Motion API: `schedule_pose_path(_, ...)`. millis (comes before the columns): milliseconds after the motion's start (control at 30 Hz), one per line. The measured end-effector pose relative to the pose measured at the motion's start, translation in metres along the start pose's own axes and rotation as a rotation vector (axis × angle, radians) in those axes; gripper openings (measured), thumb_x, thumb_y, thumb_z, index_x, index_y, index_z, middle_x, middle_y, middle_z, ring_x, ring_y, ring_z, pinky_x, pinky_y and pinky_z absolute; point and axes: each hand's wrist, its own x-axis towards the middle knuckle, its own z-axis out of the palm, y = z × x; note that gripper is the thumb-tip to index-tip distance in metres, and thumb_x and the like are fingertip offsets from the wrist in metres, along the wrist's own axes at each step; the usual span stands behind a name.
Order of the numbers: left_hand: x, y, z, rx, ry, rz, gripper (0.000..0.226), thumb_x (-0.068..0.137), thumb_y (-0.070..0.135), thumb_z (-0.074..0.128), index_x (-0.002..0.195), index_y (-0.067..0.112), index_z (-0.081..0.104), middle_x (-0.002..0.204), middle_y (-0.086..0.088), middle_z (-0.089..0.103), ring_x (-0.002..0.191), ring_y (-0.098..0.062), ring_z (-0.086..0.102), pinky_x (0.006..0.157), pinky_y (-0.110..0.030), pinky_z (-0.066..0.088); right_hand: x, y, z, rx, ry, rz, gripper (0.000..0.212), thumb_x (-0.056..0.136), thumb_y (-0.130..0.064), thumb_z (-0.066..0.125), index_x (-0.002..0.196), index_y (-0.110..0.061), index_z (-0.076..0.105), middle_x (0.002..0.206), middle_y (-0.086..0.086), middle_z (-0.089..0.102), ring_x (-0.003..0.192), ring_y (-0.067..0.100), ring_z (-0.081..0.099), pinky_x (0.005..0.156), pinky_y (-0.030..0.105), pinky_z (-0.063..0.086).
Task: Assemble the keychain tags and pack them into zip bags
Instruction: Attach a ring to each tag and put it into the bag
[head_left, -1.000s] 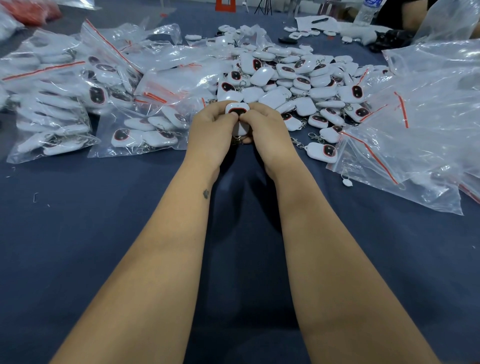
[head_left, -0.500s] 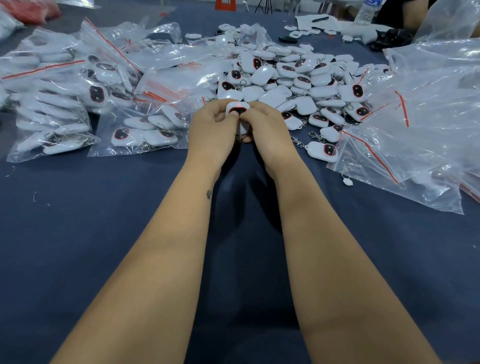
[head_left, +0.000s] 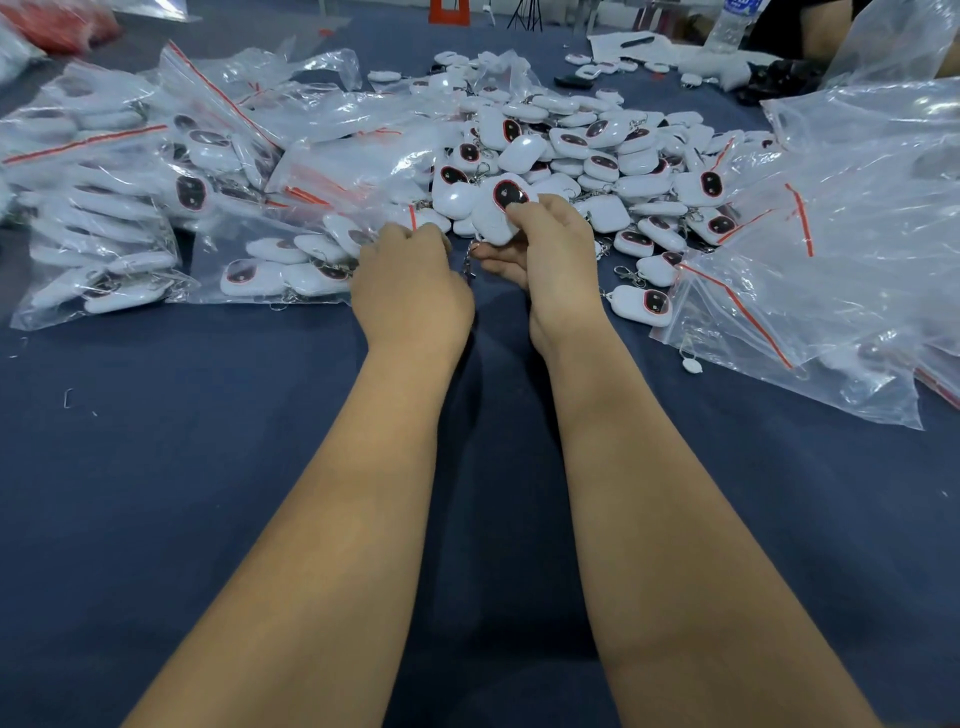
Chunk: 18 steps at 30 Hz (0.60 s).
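Head camera is looking down at a dark blue tablecloth (head_left: 156, 493) with two bare arms reaching forward over it. Far on the left, full zip bags (head_left: 98, 208) are lying in a heap, each one stuffed with white keychain tags and closed with a red strip. One more filled bag (head_left: 275, 265) is lying flat just beside the left hand.

Next, the left hand (head_left: 410, 286) is sitting knuckles up with its fingers curled under. Its fingertips are hiding, so I cannot tell if they are pinching anything. A small metal clip chain (head_left: 470, 265) is hanging down in the gap between the two hands.

Then the right hand (head_left: 545, 244) is holding one white keychain tag (head_left: 501, 210) up off the cloth. The thumb is pressing on the tag's front, near its dark oval with the red ring, and the other fingers are curling under it.

Behind the hands, a big pile of loose tags (head_left: 597, 150) is spreading across the middle of the table. One loose tag (head_left: 641, 306) is lying alone near the right wrist.

On the right, empty clear zip bags (head_left: 841, 249) are piling up, crinkled and shiny. A tiny white piece (head_left: 692, 366) is lying on the cloth just at their edge.
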Motion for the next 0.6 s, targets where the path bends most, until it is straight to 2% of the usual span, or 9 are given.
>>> schedule_pose_path(133,-0.0005,0.0018,-0.0003,-0.019,-0.003,0.013,0.032,0.086,0.008,0.054,0.118,0.013,0.058,0.120,-0.012,0.051,0.107,-0.032,0.052,0.070,-0.034,0.031,-0.0007,0.0012,0.0015,0.038,0.008,-0.012,0.011,0.091,0.001,0.051,0.091,-0.010,0.050,0.089,0.015,0.062,0.064,0.017,0.066,0.069,0.028,0.059)
schedule_pose_path(267,-0.0002,0.0013,0.0003,-0.143,0.056,-0.024,0.039,0.089,0.012,0.057,0.127,0.012,0.051,0.120,-0.014,0.052,0.106,-0.034,0.053,0.072,-0.032,0.031,-0.0035,-0.0015,0.0028,0.140,-0.028,-0.016,0.015,0.090,0.008,0.049,0.092,-0.006,0.047,0.094,0.017,0.058,0.072,0.021,0.069,0.082,0.035,0.060)
schedule_pose_path(367,0.0009,-0.0008,0.0023,-0.230,0.074,-0.036,0.035,0.090,0.012,0.056,0.125,0.012,0.051,0.111,-0.011,0.063,0.102,-0.030,0.057,0.072,-0.027,0.031,-0.0055,-0.0037,0.0032,0.200,-0.074,-0.007,0.014,0.093,0.008,0.050,0.094,-0.006,0.048,0.090,0.015,0.061,0.072,0.021,0.070,0.080,0.034,0.061)
schedule_pose_path(500,-0.0009,0.0022,-0.0020,-0.451,0.085,-0.115,0.032,0.085,0.009,0.055,0.116,0.019,0.056,0.089,0.001,0.067,0.089,-0.022,0.063,0.070,-0.030,0.041,-0.0051,-0.0017,0.0043,0.180,-0.097,0.005,0.013,0.094,0.006,0.052,0.093,-0.007,0.049,0.086,0.011,0.062,0.071,0.020,0.068,0.073,0.030,0.061)
schedule_pose_path(600,-0.0008,0.0070,-0.0053,-0.683,0.114,-0.186,0.029,0.083,0.008,0.055,0.105,0.026,0.052,0.080,0.007,0.063,0.075,-0.016,0.064,0.069,-0.031,0.050,-0.0042,0.0025,0.0065,0.115,-0.111,-0.003,0.013,0.094,0.005,0.053,0.097,-0.008,0.049,0.091,0.012,0.061,0.079,0.021,0.066,0.084,0.037,0.059)
